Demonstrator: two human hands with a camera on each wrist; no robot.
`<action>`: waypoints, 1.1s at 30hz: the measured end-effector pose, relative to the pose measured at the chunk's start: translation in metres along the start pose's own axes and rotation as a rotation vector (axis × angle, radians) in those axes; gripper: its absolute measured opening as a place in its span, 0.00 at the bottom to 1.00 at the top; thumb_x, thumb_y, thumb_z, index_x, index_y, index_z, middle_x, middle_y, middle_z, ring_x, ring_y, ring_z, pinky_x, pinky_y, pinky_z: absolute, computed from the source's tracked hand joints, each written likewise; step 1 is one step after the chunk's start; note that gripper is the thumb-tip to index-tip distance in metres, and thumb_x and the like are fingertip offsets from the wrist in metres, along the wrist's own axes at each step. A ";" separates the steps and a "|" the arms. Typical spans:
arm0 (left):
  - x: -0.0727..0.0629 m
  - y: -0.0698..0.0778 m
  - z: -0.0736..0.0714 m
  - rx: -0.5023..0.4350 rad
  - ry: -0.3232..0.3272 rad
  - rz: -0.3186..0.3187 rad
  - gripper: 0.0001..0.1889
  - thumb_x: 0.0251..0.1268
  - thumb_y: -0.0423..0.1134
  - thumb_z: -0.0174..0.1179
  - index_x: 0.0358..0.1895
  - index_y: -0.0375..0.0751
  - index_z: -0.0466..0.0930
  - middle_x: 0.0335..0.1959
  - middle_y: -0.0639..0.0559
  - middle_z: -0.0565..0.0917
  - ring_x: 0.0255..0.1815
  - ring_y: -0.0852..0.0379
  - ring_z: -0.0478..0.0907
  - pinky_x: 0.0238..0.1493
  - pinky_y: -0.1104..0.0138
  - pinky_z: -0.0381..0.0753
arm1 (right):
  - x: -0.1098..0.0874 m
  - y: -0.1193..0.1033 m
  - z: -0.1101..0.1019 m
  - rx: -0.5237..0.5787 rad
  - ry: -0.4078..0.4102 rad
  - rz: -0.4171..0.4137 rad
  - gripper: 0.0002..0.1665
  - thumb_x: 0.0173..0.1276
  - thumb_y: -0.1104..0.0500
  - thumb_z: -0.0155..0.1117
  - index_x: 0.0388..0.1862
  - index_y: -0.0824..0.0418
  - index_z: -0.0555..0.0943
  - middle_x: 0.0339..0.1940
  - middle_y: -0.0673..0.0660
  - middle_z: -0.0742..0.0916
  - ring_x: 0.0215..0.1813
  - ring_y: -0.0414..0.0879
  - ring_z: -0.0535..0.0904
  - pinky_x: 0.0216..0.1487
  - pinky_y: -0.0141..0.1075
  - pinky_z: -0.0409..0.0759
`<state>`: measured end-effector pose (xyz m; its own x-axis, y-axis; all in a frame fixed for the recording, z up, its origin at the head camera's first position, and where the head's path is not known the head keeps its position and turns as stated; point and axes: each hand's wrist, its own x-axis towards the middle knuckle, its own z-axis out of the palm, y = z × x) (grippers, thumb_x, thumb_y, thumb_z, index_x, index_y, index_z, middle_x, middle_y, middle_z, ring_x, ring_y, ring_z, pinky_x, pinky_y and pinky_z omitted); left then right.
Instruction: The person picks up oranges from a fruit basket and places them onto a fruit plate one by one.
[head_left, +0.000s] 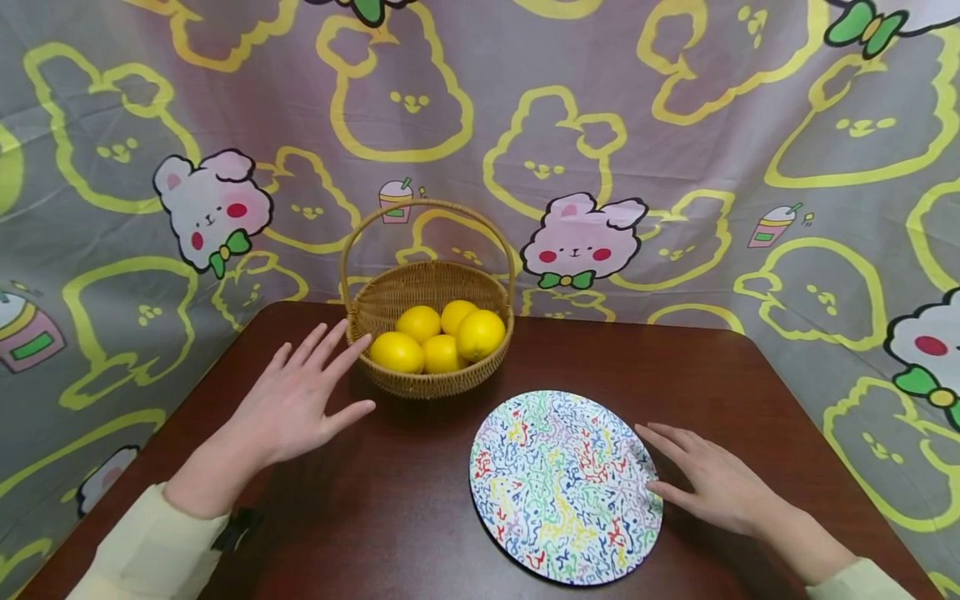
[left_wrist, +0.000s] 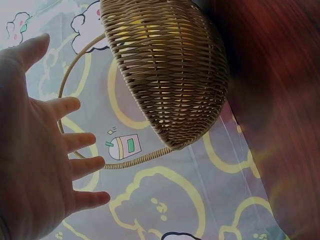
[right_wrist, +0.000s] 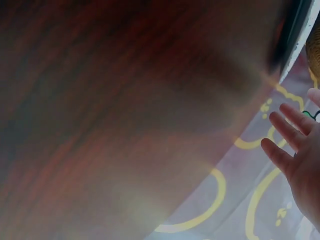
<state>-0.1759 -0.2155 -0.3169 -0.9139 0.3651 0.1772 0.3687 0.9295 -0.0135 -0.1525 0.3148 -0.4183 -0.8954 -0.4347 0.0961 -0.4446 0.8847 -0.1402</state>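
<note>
My left hand (head_left: 296, 408), fingers spread and thumb held apart, hovers at eight o'clock of the basket (head_left: 435, 385), gripping nothing; my right hand (head_left: 708, 475), loosely extended, is at three o'clock of the round board (head_left: 566, 487), also gripping nothing (whether fingertips brush either rim, I can't tell). The basket stands on the tabletop (head_left: 375, 517), towards eleven o'clock from the board, handle upright. As I judge it, things are at an in-between stage: five yellow fruits (head_left: 442, 354) sit in the basket, and no grip on basket or board is made yet.
</note>
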 end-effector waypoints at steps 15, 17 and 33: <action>0.010 0.001 0.001 -0.018 -0.012 0.017 0.46 0.62 0.72 0.47 0.78 0.52 0.51 0.77 0.40 0.49 0.76 0.37 0.44 0.66 0.36 0.46 | 0.000 0.006 0.012 0.063 -0.035 0.003 0.43 0.62 0.28 0.56 0.70 0.49 0.70 0.63 0.55 0.76 0.60 0.54 0.73 0.51 0.55 0.76; 0.011 0.001 0.001 -0.027 -0.015 0.020 0.45 0.62 0.72 0.47 0.78 0.52 0.51 0.77 0.40 0.49 0.76 0.37 0.44 0.66 0.36 0.46 | 0.001 0.006 0.013 0.070 -0.044 0.004 0.43 0.62 0.28 0.56 0.70 0.50 0.70 0.62 0.55 0.76 0.60 0.54 0.73 0.51 0.55 0.76; 0.030 0.000 0.000 -0.052 -0.002 0.091 0.43 0.64 0.71 0.47 0.77 0.53 0.52 0.77 0.42 0.50 0.75 0.38 0.47 0.67 0.37 0.47 | 0.002 0.008 0.013 0.098 -0.093 -0.013 0.42 0.63 0.28 0.55 0.70 0.47 0.70 0.64 0.55 0.75 0.63 0.55 0.71 0.53 0.56 0.75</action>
<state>-0.2031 -0.2044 -0.3116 -0.8764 0.4484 0.1756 0.4588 0.8883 0.0219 -0.1583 0.3189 -0.4325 -0.8860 -0.4637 0.0077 -0.4522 0.8601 -0.2360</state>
